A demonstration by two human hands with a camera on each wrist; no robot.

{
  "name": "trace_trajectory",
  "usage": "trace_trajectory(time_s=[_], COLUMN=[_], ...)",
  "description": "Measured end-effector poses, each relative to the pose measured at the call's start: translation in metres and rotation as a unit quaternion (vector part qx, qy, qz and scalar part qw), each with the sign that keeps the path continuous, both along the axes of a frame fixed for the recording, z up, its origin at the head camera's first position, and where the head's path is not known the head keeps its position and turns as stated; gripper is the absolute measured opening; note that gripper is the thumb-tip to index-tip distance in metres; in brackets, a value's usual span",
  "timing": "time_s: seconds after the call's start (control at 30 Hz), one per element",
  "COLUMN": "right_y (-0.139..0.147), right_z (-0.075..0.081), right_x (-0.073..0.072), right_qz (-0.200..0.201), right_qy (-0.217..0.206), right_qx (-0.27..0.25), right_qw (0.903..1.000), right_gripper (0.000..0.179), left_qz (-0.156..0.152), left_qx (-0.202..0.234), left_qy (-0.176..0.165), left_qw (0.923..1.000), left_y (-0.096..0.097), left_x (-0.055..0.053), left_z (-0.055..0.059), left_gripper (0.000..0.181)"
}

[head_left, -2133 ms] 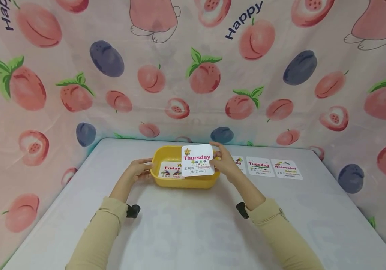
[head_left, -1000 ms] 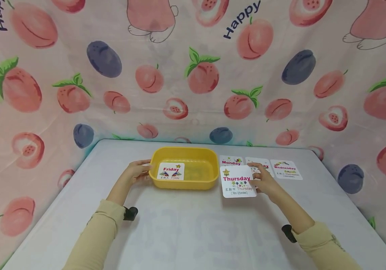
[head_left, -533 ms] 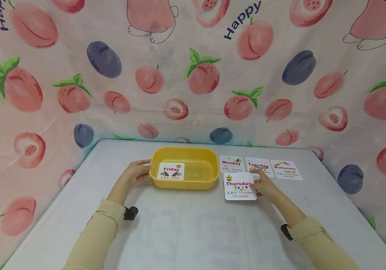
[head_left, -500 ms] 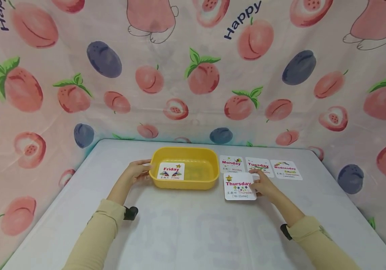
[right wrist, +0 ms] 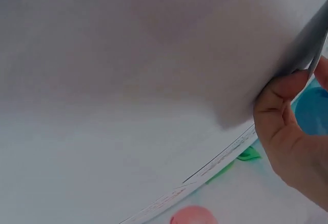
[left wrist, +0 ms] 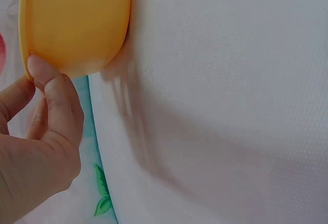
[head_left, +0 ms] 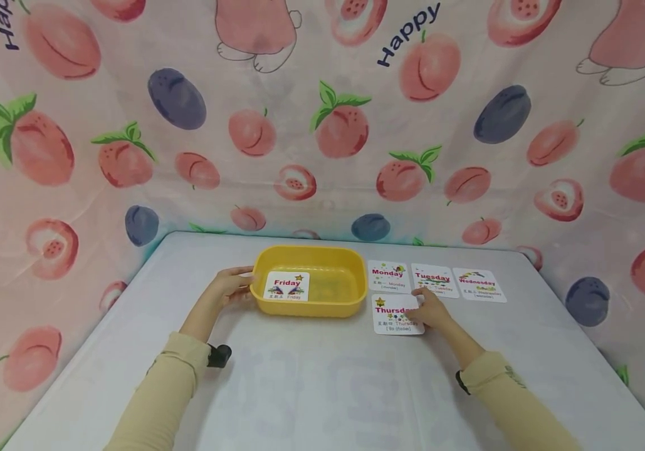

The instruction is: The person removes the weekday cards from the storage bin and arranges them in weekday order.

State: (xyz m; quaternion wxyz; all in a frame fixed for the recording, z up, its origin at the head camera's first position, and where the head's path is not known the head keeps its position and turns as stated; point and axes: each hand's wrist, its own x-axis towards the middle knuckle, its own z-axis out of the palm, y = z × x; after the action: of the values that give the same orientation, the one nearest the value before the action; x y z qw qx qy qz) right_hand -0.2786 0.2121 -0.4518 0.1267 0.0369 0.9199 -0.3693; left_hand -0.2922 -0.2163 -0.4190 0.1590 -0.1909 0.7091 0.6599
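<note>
My left hand [head_left: 227,285] holds the left end of a yellow plastic basin [head_left: 311,309]. In the left wrist view, its thumb and fingers pinch the basin's rim [left wrist: 23,34]. Inside the basin lies a white Friday card [head_left: 288,291]. My right hand [head_left: 432,311] pinches the right edge of a Thursday card [head_left: 392,321], low over the table just below the Monday card [head_left: 388,284]. The right wrist view catches the Thursday card [right wrist: 306,42] nearly edge-on, tilted, between thumb and fingers, with its shadow on the cloth.
A Tuesday card [head_left: 434,273] and a Wednesday card [head_left: 479,285] continue the row right of Monday. All this rests on a white-covered table [head_left: 311,382]. Behind it hangs a fruit-print cloth [head_left: 328,207].
My right hand has carried the Thursday card out of the basin to the right, then lowered it and shifted it slightly left, uncovering more of Monday and Tuesday. The left hand stays at the basin.
</note>
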Motion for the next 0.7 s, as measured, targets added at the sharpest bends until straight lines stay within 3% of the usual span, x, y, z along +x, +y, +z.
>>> trace_trajectory(time_s=[0.13,0.4,0.7], right_y=[-0.006,-0.013,-0.012], right_z=[-0.001,0.005,0.004], right_x=[0.003,0.011,0.009], right_qz=[-0.004,0.025,0.002], right_qy=[0.011,0.067,0.057], right_qx=[0.038,0.115,0.101], right_qw=[0.9992,0.9908,0.9933], right_gripper=[0.056,0.046,0.048], left_qz=[-0.002,0.002,0.001], left_qx=[0.0,0.003,-0.003], left_qy=[0.0,-0.005,-0.008], left_qw=[1.0,1.0,1.0], left_y=[-0.001,0.0,0.001], left_x=[0.001,0.003,0.002], left_z=[-0.001,-0.002,0.001], left_gripper=[0.049,0.049,0.048])
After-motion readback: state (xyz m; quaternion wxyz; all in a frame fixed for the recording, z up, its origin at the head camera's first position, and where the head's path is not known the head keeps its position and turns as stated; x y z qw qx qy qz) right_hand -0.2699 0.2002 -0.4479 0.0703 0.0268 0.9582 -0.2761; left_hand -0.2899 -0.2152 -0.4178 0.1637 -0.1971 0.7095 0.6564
